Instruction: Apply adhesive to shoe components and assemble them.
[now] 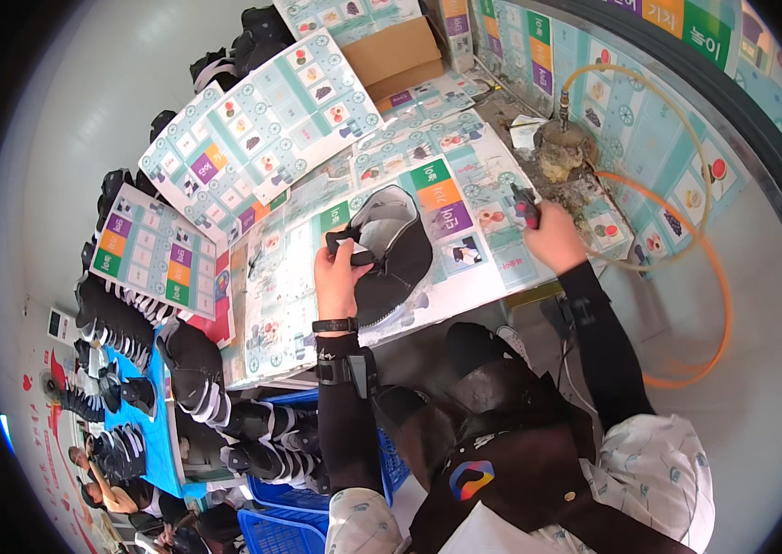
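Observation:
A black shoe upper [394, 263] with a pale lining lies on the table in front of me, its opening toward the far side. My left hand [335, 277] is closed on the upper's left flap, thumb on top, with a bit of white showing beside it. To the right of the upper, my right hand [554, 238] is wrapped round a small hand tool [525, 205] with a dark and pink-red handle. The tool's dark tip points away from me, over the table and apart from the upper. Its exact kind is hard to make out.
Printed sheets cover the table [303, 323]; a loose printed board [261, 115] lies at its far left. A cardboard box [400, 60] stands behind. At right, a grimy pot [564, 152] joins an orange hose [719, 277]. Shoe uppers [192, 369] and blue crates [284, 526] stand left.

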Action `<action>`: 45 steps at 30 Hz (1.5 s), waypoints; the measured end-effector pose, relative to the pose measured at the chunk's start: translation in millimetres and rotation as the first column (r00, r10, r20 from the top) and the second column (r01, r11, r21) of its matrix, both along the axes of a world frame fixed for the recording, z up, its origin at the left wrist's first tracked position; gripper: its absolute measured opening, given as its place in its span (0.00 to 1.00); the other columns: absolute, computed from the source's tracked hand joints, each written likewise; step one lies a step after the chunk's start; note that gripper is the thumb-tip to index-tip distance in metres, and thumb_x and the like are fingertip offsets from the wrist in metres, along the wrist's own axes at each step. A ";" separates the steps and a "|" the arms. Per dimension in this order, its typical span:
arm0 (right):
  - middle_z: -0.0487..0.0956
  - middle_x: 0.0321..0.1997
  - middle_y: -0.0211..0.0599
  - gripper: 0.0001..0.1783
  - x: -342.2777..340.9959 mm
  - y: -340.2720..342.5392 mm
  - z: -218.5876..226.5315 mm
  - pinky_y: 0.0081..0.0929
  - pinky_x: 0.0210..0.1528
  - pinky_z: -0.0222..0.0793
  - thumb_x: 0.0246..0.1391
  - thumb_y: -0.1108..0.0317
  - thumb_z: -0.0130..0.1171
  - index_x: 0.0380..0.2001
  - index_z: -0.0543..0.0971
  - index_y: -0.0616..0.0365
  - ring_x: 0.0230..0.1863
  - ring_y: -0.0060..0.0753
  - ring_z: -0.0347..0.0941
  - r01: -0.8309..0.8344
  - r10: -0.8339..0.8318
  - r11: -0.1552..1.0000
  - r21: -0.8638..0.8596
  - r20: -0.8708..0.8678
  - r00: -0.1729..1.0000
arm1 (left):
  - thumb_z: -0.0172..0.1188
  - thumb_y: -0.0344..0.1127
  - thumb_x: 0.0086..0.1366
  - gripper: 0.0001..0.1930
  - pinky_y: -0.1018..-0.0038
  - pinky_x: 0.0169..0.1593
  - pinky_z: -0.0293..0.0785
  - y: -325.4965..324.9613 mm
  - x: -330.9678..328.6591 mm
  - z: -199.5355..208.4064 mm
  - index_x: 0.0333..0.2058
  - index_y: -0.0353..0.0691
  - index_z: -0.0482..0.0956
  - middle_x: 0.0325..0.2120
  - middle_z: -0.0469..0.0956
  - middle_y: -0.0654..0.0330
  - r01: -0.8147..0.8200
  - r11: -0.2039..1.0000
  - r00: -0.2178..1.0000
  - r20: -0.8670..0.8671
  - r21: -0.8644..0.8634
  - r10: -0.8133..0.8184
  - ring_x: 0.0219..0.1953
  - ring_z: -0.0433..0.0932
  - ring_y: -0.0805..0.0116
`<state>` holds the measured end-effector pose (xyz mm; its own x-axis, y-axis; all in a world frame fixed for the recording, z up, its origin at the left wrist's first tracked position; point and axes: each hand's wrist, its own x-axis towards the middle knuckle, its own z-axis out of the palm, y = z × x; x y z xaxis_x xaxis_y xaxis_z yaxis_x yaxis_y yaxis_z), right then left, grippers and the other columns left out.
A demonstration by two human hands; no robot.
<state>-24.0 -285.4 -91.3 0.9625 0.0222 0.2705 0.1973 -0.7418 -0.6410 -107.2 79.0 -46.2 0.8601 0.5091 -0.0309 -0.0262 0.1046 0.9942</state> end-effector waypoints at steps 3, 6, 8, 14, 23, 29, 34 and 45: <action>0.85 0.38 0.34 0.08 -51.3 -5.1 11.4 0.31 0.29 0.81 0.57 0.75 0.61 0.39 0.81 0.68 0.34 0.35 0.85 -0.101 0.300 0.638 0.763 -0.126 0.945 | 0.62 0.38 0.75 0.11 0.70 0.37 0.87 0.9 4.6 -5.6 0.43 0.34 0.76 0.35 0.82 0.56 -0.008 1.000 1.000 0.029 0.023 0.007 0.35 0.84 0.67; 0.84 0.37 0.30 0.14 -88.9 5.3 20.9 0.22 0.20 0.75 0.54 0.77 0.64 0.46 0.82 0.67 0.32 0.22 0.83 -0.070 0.632 0.409 0.910 -0.227 0.741 | 0.62 0.38 0.75 0.11 0.73 0.35 0.85 4.7 3.9 -0.8 0.43 0.34 0.77 0.33 0.83 0.57 0.017 1.000 1.000 -0.012 0.017 -0.017 0.31 0.84 0.68; 0.83 0.34 0.30 0.11 -105.1 18.1 24.6 0.21 0.19 0.69 0.54 0.77 0.64 0.42 0.82 0.66 0.28 0.19 0.79 -0.119 0.631 0.384 0.916 -0.166 0.757 | 0.62 0.39 0.75 0.12 0.74 0.35 0.85 5.8 3.0 2.5 0.43 0.34 0.77 0.33 0.83 0.57 0.028 0.999 0.999 -0.035 0.041 -0.027 0.31 0.84 0.68; 0.78 0.23 0.30 0.06 -115.7 31.6 25.1 0.24 0.30 0.67 0.56 0.77 0.62 0.37 0.80 0.67 0.24 0.19 0.72 -0.284 0.670 0.442 0.851 -0.102 0.735 | 0.64 0.40 0.75 0.15 0.72 0.32 0.85 2.4 -0.2 7.4 0.44 0.32 0.74 0.34 0.81 0.56 0.038 0.997 0.998 -0.062 0.073 -0.033 0.29 0.83 0.67; 0.79 0.25 0.32 0.06 -117.9 30.3 2.5 0.25 0.30 0.68 0.52 0.78 0.63 0.35 0.80 0.65 0.24 0.21 0.73 -0.266 0.612 0.536 0.801 -0.152 0.776 | 0.63 0.41 0.75 0.16 0.73 0.35 0.85 -6.1 0.1 13.6 0.45 0.31 0.75 0.33 0.83 0.54 0.047 0.985 0.992 -0.121 0.167 -0.027 0.30 0.85 0.67; 0.80 0.26 0.38 0.07 -119.4 26.6 -11.9 0.27 0.32 0.71 0.50 0.79 0.63 0.34 0.80 0.66 0.25 0.26 0.76 -0.271 0.601 0.534 0.801 -0.134 0.788 | 0.59 0.33 0.72 0.10 0.74 0.30 0.82 -3.3 -8.6 26.9 0.44 0.30 0.75 0.32 0.83 0.54 0.082 0.965 0.991 -0.124 0.249 -0.052 0.26 0.83 0.67; 0.86 0.35 0.33 0.21 -122.9 9.1 -6.1 0.23 0.34 0.76 0.60 0.70 0.70 0.55 0.80 0.65 0.30 0.20 0.79 -0.171 0.514 0.554 0.815 -0.172 0.840 | 0.54 0.34 0.72 0.12 0.70 0.23 0.77 20.2 -1.8 69.6 0.42 0.28 0.77 0.26 0.84 0.51 0.093 0.740 0.979 -0.195 0.666 0.053 0.17 0.80 0.68; 0.80 0.27 0.44 0.08 -147.2 6.7 7.5 0.29 0.37 0.72 0.53 0.75 0.65 0.37 0.79 0.62 0.29 0.44 0.79 -0.334 0.458 0.626 0.705 0.015 0.889 | 0.61 0.42 0.65 0.19 0.55 0.47 0.78 24.7 76.0 53.7 0.49 0.35 0.83 0.37 0.85 0.39 0.380 0.274 0.925 -0.371 0.883 -0.086 0.42 0.84 0.38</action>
<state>-171.2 -278.8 -83.8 0.9328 0.2840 0.2219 0.2224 0.0310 -0.9745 -31.1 103.7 7.5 0.9880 0.0956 0.1217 0.0415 -0.9213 0.3867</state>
